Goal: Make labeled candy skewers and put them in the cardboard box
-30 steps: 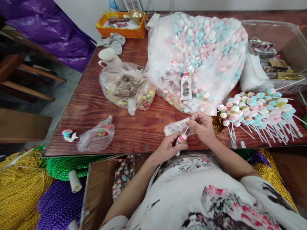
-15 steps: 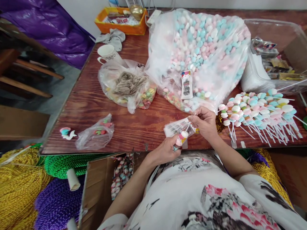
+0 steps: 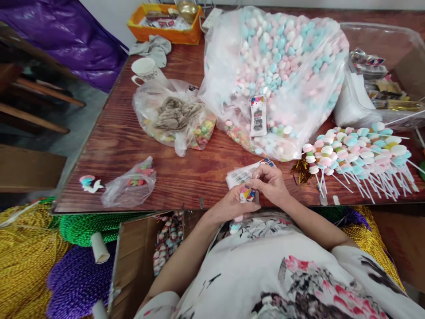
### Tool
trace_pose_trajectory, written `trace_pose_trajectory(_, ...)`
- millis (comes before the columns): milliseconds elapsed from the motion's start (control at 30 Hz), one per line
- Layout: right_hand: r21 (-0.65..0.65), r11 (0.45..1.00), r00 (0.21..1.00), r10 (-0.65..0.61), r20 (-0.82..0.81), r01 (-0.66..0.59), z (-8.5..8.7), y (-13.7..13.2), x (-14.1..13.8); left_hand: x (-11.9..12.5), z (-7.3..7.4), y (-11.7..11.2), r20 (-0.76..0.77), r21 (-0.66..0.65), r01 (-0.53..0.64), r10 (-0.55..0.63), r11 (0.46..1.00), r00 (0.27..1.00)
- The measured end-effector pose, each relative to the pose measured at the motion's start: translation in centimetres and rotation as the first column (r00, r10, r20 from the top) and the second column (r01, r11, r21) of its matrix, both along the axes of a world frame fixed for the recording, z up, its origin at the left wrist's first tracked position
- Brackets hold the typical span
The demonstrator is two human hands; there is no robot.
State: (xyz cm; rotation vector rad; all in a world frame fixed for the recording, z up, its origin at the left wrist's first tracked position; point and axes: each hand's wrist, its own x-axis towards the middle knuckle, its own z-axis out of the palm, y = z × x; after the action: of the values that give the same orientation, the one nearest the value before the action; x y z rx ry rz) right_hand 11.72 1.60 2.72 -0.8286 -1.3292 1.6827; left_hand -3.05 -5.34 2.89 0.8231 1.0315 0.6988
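Observation:
Both hands meet at the near edge of the wooden table (image 3: pixel 119 146). My left hand (image 3: pixel 229 206) is closed round a candy skewer (image 3: pixel 238 223) whose pastel pieces hang below the fist. My right hand (image 3: pixel 270 184) pinches a small printed label (image 3: pixel 247 193) at the top of that skewer. Under the hands lies a stack of printed clear bags (image 3: pixel 241 175). A pile of finished candy skewers (image 3: pixel 358 153) lies to the right. A big clear bag of pink, blue and white candies (image 3: pixel 279 66) stands behind.
A smaller bag of mixed sweets (image 3: pixel 175 122), a little bag (image 3: pixel 129 186), a candy figure (image 3: pixel 88 183), a white mug (image 3: pixel 144 71) and an orange tray (image 3: pixel 166 26) lie left and back. A clear tub (image 3: pixel 381 66) stands right. An open carton (image 3: pixel 146 261) and tinsel rolls (image 3: pixel 29 252) sit below.
The skewer has dropped lower in my left hand, its candies now below the fist. My right hand has come down from the stick's top to the label by the left hand.

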Motion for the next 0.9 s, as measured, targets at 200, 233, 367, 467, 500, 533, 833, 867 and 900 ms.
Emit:
trace_pose_trajectory(200, 0.060, 0.998, 1.000, 0.002, -0.002, -0.002, 0.8, 1.3, 0.3, -1.1, 0.1, 0.3, 0.144, -0.030, -0.188, 0.191, 0.982, 0.971)
trace_pose_trajectory(233, 0.075, 0.997, 1.000, 0.000, -0.003, 0.000, 1.1, 1.4, 0.2, -1.0, 0.2, 0.5, 0.131, -0.037, -0.246, 0.249, 0.969, 0.960)
trace_pose_trajectory(367, -0.003, 0.999, 0.997, 0.045, -0.058, -0.045, 0.9, 0.6, -0.6, -0.1, 0.2, 1.4, 0.135, -0.008, -0.550, 0.546, 0.835, 0.827)
trace_pose_trajectory(467, -0.042, 0.999, 0.999, 0.011, -0.043, -0.013, -0.2, -0.3, -0.8, 1.0, 0.1, 1.9, 0.120, 0.061, -0.668, 0.658, 0.742, 0.743)
trace_pose_trajectory(500, -0.017, 1.000, 1.000, -0.018, -0.017, 0.018, -0.6, -0.5, -0.8, 1.3, -0.1, 2.0, 0.096, 0.095, -0.671, 0.664, 0.736, 0.742)
trace_pose_trajectory(533, 0.023, 0.999, 0.999, -0.050, 0.007, 0.050, -0.8, -0.5, -0.6, 1.6, -0.2, 1.9, 0.071, 0.122, -0.657, 0.653, 0.744, 0.754)
trace_pose_trajectory(833, 0.419, 0.892, 0.971, -0.223, 0.086, 0.168, -0.6, -0.3, -0.3, 0.8, -0.4, 0.8, 0.210, 0.040, -0.392, 0.376, 0.919, 0.903)
trace_pose_trajectory(867, 0.452, 0.874, 0.967, -0.241, 0.082, 0.179, -0.7, -0.4, -0.3, 0.7, -0.4, 0.7, 0.222, 0.023, -0.352, 0.339, 0.936, 0.914)
trace_pose_trajectory(900, 0.478, 0.857, 0.962, -0.260, 0.077, 0.194, -0.8, -0.6, -0.3, 0.7, -0.4, 0.6, 0.233, 0.004, -0.315, 0.305, 0.949, 0.923)
